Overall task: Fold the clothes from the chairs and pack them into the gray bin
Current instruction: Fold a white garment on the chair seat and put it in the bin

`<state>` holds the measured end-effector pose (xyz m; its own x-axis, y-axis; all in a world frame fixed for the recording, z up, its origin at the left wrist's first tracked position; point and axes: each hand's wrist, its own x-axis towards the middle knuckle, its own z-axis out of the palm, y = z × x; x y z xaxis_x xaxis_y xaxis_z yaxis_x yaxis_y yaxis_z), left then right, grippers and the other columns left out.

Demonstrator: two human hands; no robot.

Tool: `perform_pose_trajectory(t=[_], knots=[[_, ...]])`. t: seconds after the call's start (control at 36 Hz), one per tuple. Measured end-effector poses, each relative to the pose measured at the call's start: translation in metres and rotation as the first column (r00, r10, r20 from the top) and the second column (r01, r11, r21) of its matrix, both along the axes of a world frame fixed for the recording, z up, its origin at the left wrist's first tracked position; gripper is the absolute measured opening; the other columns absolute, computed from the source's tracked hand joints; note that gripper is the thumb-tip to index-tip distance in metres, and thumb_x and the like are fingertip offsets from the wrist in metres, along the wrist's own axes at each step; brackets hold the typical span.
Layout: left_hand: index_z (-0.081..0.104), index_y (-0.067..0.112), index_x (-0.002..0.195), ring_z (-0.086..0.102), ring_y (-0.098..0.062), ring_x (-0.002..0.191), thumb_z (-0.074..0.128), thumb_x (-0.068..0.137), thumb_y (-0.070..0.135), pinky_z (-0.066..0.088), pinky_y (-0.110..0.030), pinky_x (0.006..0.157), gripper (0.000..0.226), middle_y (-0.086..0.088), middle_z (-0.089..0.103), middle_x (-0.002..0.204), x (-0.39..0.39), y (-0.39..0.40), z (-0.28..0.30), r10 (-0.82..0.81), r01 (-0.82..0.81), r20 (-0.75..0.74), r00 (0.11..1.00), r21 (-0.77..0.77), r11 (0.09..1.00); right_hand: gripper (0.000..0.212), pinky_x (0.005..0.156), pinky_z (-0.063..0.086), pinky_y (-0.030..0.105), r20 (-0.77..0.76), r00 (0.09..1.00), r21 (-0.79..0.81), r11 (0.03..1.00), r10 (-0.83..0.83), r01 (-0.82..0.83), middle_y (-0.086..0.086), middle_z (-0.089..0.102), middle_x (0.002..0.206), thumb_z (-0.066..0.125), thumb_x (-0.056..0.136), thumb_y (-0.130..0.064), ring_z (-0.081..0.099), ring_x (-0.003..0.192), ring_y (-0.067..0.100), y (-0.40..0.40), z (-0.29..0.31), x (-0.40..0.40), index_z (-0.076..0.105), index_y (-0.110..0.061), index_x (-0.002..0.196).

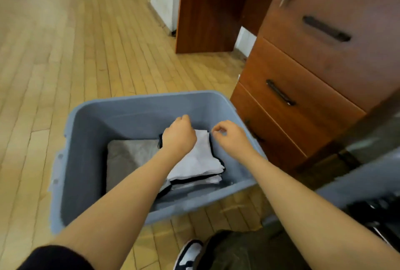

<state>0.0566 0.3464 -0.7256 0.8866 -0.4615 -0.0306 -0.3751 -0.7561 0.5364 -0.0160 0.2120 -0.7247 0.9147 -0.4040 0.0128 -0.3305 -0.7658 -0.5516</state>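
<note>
I find the folded white garment (198,157) lying in the right half of the gray bin (121,109), beside a folded gray garment (129,155). My left hand (178,136) hovers over its far edge, fingers curled, holding nothing visible; my right hand (229,135) hangs just right, loosely curled, empty. The garment's long axis runs toward me. Open room remains along the far wall.

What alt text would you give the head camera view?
Both hands, left hand and right hand, reach into a gray bin on a wooden floor, over a folded white garment beside a folded gray garment.
</note>
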Motion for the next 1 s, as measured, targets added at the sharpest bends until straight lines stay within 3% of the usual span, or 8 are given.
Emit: perform_pose_trajectory(t=[0.14, 0.25, 0.36, 0.42, 0.47, 0.61, 0.81, 1.0], knots=[[0.048, 0.009, 0.127, 0.051, -0.031, 0.111, 0.033, 0.096, 0.011, 0.038, -0.035, 0.077, 0.035, -0.011, 0.053, 0.126, -0.048, -0.033, 0.072, -0.084, 0.089, 0.035, 0.996, -0.17, 0.981, 0.013, 0.087, 0.046, 0.041, 0.166, 0.982, -0.042, 0.994, -0.092, 0.1, 0.0, 0.059, 0.094, 0.054, 0.092, -0.014, 0.057, 0.091, 0.019, -0.024, 0.07, -0.067, 0.067, -0.013, 0.094], [0.052, 0.008, 0.12, 0.057, -0.029, 0.093, 0.037, 0.096, 0.013, 0.048, -0.038, 0.075, 0.029, -0.013, 0.061, 0.112, -0.097, -0.067, 0.127, -0.203, 0.237, 0.136, 0.97, -0.313, 0.92, 0.014, 0.086, 0.047, 0.031, 0.314, 0.926, -0.017, 0.974, -0.208, 0.225, -0.003, 0.062, 0.102, 0.053, 0.093, -0.015, 0.056, 0.096, 0.012, -0.045, 0.127, -0.133, 0.066, -0.022, 0.091], [0.054, 0.01, 0.119, 0.06, -0.026, 0.095, 0.041, 0.097, 0.017, 0.053, -0.042, 0.083, 0.026, -0.007, 0.061, 0.111, -0.163, -0.105, 0.174, -0.321, 0.384, 0.216, 0.922, -0.398, 0.834, 0.014, 0.074, 0.04, 0.018, 0.419, 0.854, -0.04, 0.933, -0.309, 0.358, -0.005, 0.061, 0.096, 0.053, 0.092, -0.014, 0.054, 0.087, 0.006, -0.069, 0.169, -0.21, 0.063, -0.022, 0.088], [0.056, 0.011, 0.116, 0.061, -0.023, 0.092, 0.043, 0.097, 0.017, 0.054, -0.042, 0.083, 0.024, -0.007, 0.062, 0.107, -0.201, -0.127, 0.194, -0.401, 0.464, 0.234, 0.886, -0.42, 0.78, 0.014, 0.075, 0.043, 0.02, 0.458, 0.808, -0.054, 0.896, -0.37, 0.441, -0.005, 0.062, 0.093, 0.053, 0.091, -0.013, 0.056, 0.086, 0.008, -0.083, 0.184, -0.254, 0.063, -0.022, 0.086], [0.058, 0.012, 0.11, 0.062, -0.022, 0.09, 0.043, 0.097, 0.017, 0.054, -0.04, 0.082, 0.021, -0.007, 0.064, 0.104, -0.242, -0.15, 0.209, -0.475, 0.543, 0.262, 0.84, -0.418, 0.728, 0.015, 0.079, 0.047, 0.028, 0.495, 0.749, -0.058, 0.843, -0.441, 0.535, -0.005, 0.062, 0.092, 0.053, 0.09, -0.012, 0.058, 0.087, 0.012, -0.096, 0.198, -0.303, 0.063, -0.022, 0.083], [0.063, 0.011, 0.105, 0.061, -0.029, 0.099, 0.044, 0.093, 0.018, 0.05, -0.039, 0.088, 0.023, -0.01, 0.064, 0.11, -0.337, -0.196, 0.228, -0.626, 0.684, 0.286, 0.726, -0.402, 0.609, 0.016, 0.07, 0.049, 0.034, 0.518, 0.618, -0.045, 0.703, -0.591, 0.71, -0.006, 0.06, 0.088, 0.05, 0.091, -0.013, 0.056, 0.077, 0.013, -0.117, 0.214, -0.412, 0.066, -0.016, 0.088], [0.06, 0.013, 0.104, 0.06, -0.022, 0.088, 0.044, 0.096, 0.017, 0.052, -0.04, 0.081, 0.019, -0.005, 0.063, 0.1, -0.477, -0.245, 0.226, -0.811, 0.81, 0.241, 0.532, -0.422, 0.406, 0.015, 0.065, 0.041, 0.025, 0.548, 0.382, 0.004, 0.458, -0.745, 0.889, -0.008, 0.058, 0.084, 0.049, 0.092, -0.013, 0.052, 0.07, 0.004, -0.128, 0.21, -0.548, 0.061, -0.022, 0.089], [0.061, 0.015, 0.114, 0.06, -0.018, 0.091, 0.044, 0.097, 0.016, 0.053, -0.038, 0.084, 0.023, -0.003, 0.062, 0.108, -0.607, -0.281, 0.202, -0.942, 0.886, 0.156, 0.297, -0.414, 0.21, 0.016, 0.067, 0.044, 0.029, 0.486, 0.147, -0.006, 0.165, -0.861, 0.986, -0.005, 0.06, 0.091, 0.047, 0.091, -0.013, 0.055, 0.075, 0.012, -0.126, 0.189, -0.677, 0.062, -0.018, 0.091]])
